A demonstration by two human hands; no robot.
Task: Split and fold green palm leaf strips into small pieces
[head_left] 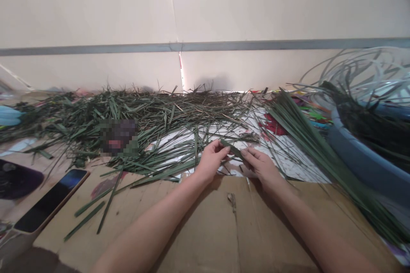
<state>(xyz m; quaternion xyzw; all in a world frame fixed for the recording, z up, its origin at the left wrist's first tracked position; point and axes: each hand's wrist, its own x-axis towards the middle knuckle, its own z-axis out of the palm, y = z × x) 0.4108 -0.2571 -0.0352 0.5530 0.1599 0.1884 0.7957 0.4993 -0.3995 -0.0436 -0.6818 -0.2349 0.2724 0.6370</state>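
Observation:
Between my two hands stretches a short, flat piece of dark green leaf (233,148). My left hand (213,160) pinches its left end between thumb and fingers. At its right end, the thumb and fingers of my right hand (260,163) are closed on it. Both hands hover over the far edge of a brown cardboard sheet (205,226). Just beyond them, loose green leaf strips (179,166) lie across white, stained paper (253,121). Whether the leaf piece is folded I cannot tell.
A heap of cut leaves (153,108) runs along the pale wall (205,8). To the right, a long leaf bundle (314,149) leans beside a blue basin (361,153) holding dark leaves. A phone (51,200) lies left, near a dark purple object (19,179). White strips (378,68) coil behind the basin.

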